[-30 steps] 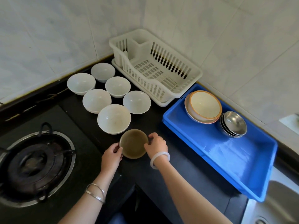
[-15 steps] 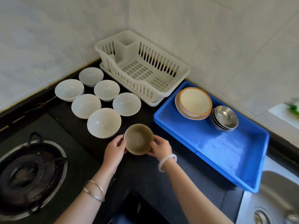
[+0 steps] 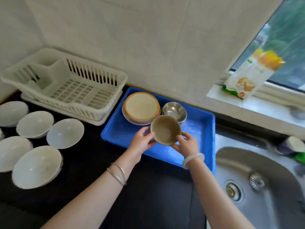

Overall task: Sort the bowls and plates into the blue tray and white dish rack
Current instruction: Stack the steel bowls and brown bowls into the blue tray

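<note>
A small brown bowl point(image 3: 165, 129) hangs in the air over the blue tray point(image 3: 204, 129), tilted a little toward me. My left hand point(image 3: 142, 141) grips its left rim and my right hand point(image 3: 187, 143) holds its right side from below. At the back of the tray lie orange-rimmed plates point(image 3: 141, 107) in a stack, with a stack of steel bowls point(image 3: 175, 111) beside them. The white dish rack point(image 3: 66, 85) stands left of the tray with nothing in it. Several white bowls point(image 3: 65, 133) sit on the black counter at the left.
A steel sink point(image 3: 257, 184) lies right of the tray. On the window sill at the upper right leans a printed packet point(image 3: 249, 76). A small cup point(image 3: 292, 144) stands beyond the sink. Tiled wall runs behind the rack and tray.
Both hands lifted the brown bowl off the counter and carried it right, over the blue tray. The view swung right, bringing the sink and window in.
</note>
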